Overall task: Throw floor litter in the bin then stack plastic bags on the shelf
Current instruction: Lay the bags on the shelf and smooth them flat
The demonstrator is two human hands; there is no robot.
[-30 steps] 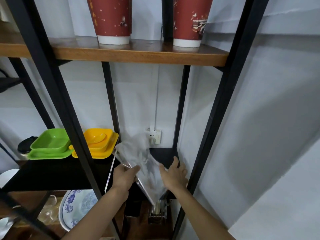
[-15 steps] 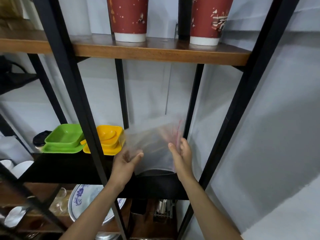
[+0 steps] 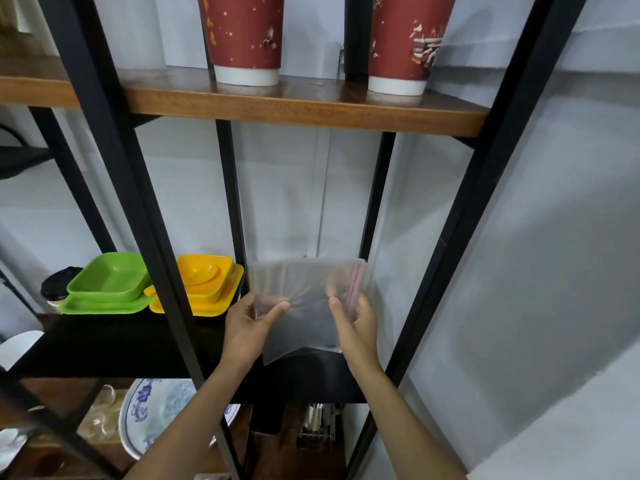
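Observation:
A clear plastic zip bag (image 3: 304, 299) with a red seal strip on its right edge is stretched upright above the black shelf (image 3: 104, 344). My left hand (image 3: 247, 327) pinches its left edge between thumb and fingers. My right hand (image 3: 356, 323) grips its right edge by the red strip. The bag's lower edge hangs just over the right end of the black shelf. No bin or floor litter is in sight.
Green dishes (image 3: 107, 285) and yellow dishes (image 3: 204, 285) sit on the black shelf to the left. Two red paper cups (image 3: 246, 39) stand on the wooden shelf (image 3: 298, 109) above. Black frame posts (image 3: 138, 220) flank my arms. A blue-patterned plate (image 3: 156, 410) lies on the lower shelf.
The bag went from crumpled and low to lifted and spread flat between both hands. My view has moved closer to the shelf.

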